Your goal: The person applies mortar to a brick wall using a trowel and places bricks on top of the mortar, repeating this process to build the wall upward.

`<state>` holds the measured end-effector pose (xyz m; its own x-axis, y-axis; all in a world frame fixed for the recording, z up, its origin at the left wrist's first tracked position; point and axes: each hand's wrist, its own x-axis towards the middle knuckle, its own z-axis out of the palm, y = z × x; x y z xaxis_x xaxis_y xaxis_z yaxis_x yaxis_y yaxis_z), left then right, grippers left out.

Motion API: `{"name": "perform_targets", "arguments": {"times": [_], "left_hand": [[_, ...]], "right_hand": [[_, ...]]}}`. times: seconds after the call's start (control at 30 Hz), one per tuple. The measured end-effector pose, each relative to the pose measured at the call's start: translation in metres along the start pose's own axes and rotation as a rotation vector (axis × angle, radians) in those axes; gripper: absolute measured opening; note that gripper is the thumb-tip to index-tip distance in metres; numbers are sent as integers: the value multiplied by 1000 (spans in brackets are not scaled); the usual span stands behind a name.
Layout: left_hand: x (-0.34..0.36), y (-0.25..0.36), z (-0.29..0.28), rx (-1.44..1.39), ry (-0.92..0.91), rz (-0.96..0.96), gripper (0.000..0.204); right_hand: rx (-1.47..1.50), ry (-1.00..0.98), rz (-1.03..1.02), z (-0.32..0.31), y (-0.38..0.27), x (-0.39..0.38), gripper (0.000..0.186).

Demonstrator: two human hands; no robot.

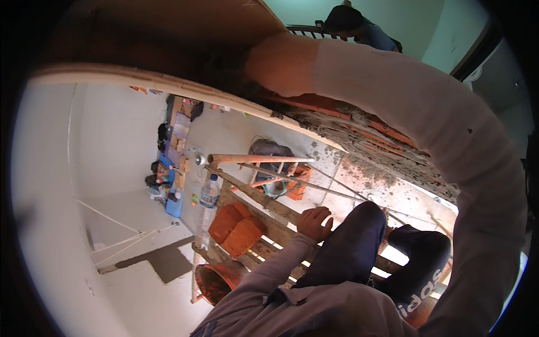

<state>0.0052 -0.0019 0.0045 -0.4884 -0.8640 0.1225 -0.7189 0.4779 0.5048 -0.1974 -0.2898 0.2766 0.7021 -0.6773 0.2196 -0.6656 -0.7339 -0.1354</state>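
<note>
My left hand (314,223) rests beside my bent knee, over the planks of a scaffold (275,210); its fingers are loosely bent and a little apart, with nothing seen in them. My right arm arches up over a rough brick wall (387,135) spotted with wet mortar. At its end my right hand (285,64) reaches into shadow under a brown wooden board (185,25), where its fingers are hidden. Left of my left hand, orange bricks (238,229) lie on the planks. Nearer me is a mortar-caked orange bucket (216,281).
A clear plastic bottle (210,194) with a blue cap stands at the scaffold's left end. Below are a dark sack-like heap (270,148), more bricks (300,181) and mortar-splashed floor. Another person (359,28) is beyond the wall. White cords (135,238) stretch along the left wall.
</note>
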Motion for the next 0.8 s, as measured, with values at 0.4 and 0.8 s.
{"name": "perform_targets", "arguments": {"times": [0.4,0.8], "left_hand": [[1,2,-4,-35,24,1,17],[-5,1,-4,-45,34,18,14]], "right_hand": [[88,-128,54,-6,15,-1,16],[19,149,77,-2,-11,-27,14]]}}
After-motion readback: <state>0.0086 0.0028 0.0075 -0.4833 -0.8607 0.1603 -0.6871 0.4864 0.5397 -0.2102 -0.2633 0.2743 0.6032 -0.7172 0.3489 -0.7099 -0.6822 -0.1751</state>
